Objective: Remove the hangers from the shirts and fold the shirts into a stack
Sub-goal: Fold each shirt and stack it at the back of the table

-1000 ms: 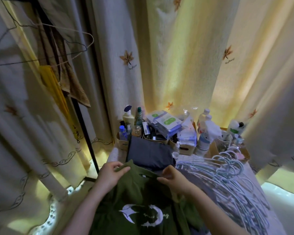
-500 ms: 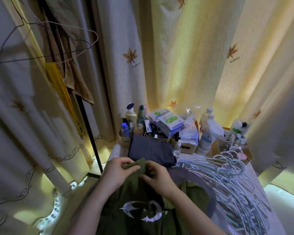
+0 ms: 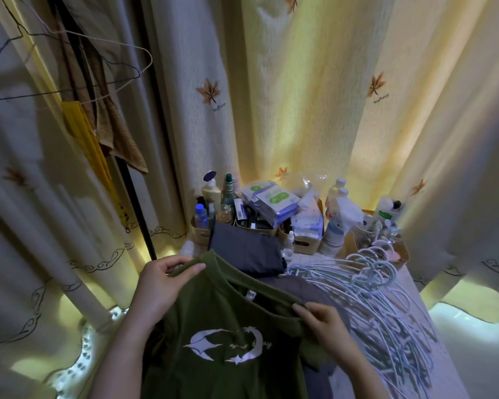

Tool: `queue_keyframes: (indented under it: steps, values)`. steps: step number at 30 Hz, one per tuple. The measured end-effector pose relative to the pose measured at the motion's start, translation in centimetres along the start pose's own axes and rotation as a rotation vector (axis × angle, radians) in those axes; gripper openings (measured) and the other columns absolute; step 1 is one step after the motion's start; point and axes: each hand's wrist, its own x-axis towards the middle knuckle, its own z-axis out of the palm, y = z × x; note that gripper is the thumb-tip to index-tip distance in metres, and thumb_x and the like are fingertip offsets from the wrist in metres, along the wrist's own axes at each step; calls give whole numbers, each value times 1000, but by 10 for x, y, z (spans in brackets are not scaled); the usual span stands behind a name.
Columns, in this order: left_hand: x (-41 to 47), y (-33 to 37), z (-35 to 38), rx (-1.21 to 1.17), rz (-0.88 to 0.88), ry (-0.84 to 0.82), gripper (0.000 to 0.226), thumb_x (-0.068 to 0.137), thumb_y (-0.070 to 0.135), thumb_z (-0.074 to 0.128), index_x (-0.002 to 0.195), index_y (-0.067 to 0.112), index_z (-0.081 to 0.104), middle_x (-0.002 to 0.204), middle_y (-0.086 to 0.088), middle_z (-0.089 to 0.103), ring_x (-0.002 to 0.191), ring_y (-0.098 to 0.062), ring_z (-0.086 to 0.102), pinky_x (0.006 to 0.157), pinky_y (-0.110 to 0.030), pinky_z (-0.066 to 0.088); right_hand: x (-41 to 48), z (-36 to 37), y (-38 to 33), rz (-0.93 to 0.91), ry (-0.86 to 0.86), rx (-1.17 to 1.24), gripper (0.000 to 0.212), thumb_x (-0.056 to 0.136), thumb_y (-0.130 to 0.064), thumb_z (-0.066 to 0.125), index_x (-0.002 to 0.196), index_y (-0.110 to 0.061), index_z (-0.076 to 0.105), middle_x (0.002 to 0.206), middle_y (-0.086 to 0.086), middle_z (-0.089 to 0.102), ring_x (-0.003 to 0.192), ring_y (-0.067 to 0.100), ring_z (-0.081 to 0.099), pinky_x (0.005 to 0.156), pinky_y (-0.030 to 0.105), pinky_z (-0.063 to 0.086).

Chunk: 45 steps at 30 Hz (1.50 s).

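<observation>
The person's left hand (image 3: 159,280) pinches one shoulder of a dark green cotton T-shirt with a white crescent-and-star print (image 3: 222,335), thumb on top and fingers curled under the cloth, at about 9 o'clock from the neckline; the right hand (image 3: 323,321) grips the other shoulder at about 4 o'clock from the neckline, fingers closed over the fabric edge. The shirt hangs between the two hands with its print facing the camera, its lower part running out of view at 6 o'clock. At 12 o'clock from the shirt a folded dark navy garment (image 3: 247,251) lies on the pale table top (image 3: 432,355), and a greyish cloth (image 3: 303,286) lies beneath the green shirt's right shoulder. At 3 o'clock from the shirt sprawls a large heap of pale blue wire hangers (image 3: 386,312). Beyond the navy garment, at 12 o'clock, stand beige storage bins crowded with bottles and packets (image 3: 271,214). At 10 o'clock a brown towel (image 3: 118,136) and a yellow cloth (image 3: 84,131) hang on a dark rack, with cream leaf-embroidered curtains (image 3: 300,96) behind everything
</observation>
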Motion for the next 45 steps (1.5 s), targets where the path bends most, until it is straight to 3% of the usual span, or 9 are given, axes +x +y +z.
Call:
queue_keyframes:
  steps: [4, 9, 16, 22, 29, 33, 36, 41, 45]
  values:
    - [-6, -1, 3, -40, -22, 24, 4, 76, 28, 75, 80, 30, 72, 77, 15, 68, 80, -2, 59, 62, -19, 40, -9, -25, -41, -33, -2, 32, 48, 79, -52, 48, 62, -9, 59, 57, 5, 53, 56, 17, 49, 54, 26, 37]
    - [-7, -1, -12, -137, -55, 90, 11, 76, 30, 74, 86, 26, 73, 85, 9, 69, 85, -8, 59, 63, -25, 43, -30, -62, -83, 28, -471, -31, 36, 78, -30, 74, 91, 1, 62, 89, 12, 67, 82, 23, 65, 72, 26, 53]
    - [-22, 5, 16, -91, -106, 55, 7, 87, 32, 63, 90, 25, 64, 91, 5, 67, 83, -12, 62, 69, -29, 48, -28, -6, -87, 215, 178, 281, 26, 87, -20, 64, 93, 5, 61, 90, 23, 68, 85, 32, 66, 84, 46, 52]
    - [-62, 15, 74, -243, 20, 22, 11, 87, 11, 64, 81, 19, 60, 76, 8, 70, 68, -7, 65, 59, -14, 47, -36, 70, -111, 145, 58, 412, 17, 90, -14, 61, 78, -9, 50, 66, 12, 47, 62, 20, 44, 55, 29, 35]
    - [-63, 11, 50, -289, 11, 113, 7, 87, 25, 63, 82, 29, 64, 86, 11, 69, 78, 0, 64, 67, -17, 46, -38, 57, -108, 198, 47, 503, 10, 93, -12, 54, 86, -6, 53, 82, 17, 49, 80, 27, 48, 68, 35, 37]
    - [-52, 12, 10, -277, 14, 136, 7, 89, 28, 58, 84, 29, 63, 85, 9, 72, 73, -2, 67, 56, -12, 49, -33, 15, -102, 181, 96, 540, 12, 92, -16, 50, 93, -7, 57, 87, 16, 56, 83, 27, 55, 77, 38, 41]
    - [-44, 12, -11, -271, -47, 130, 8, 90, 31, 58, 89, 26, 64, 81, 5, 74, 68, -9, 69, 61, -25, 49, -30, -4, -97, 156, 111, 582, 7, 95, -17, 43, 96, -13, 48, 94, 11, 47, 83, 24, 42, 73, 38, 35]
    - [-41, 11, -12, -314, -78, 122, 9, 90, 28, 60, 90, 22, 66, 80, -3, 75, 75, -21, 71, 73, -35, 52, -31, -5, -91, 188, 95, 577, 31, 97, -20, 45, 68, -13, 53, 68, 8, 57, 62, 16, 58, 63, 31, 41]
    - [-41, 9, -3, -339, -106, 217, 7, 89, 28, 62, 87, 22, 65, 75, -2, 74, 73, -20, 70, 64, -30, 48, -31, 1, -97, 197, 190, 597, 23, 97, -18, 47, 77, -10, 57, 71, 9, 57, 68, 19, 57, 66, 33, 41]
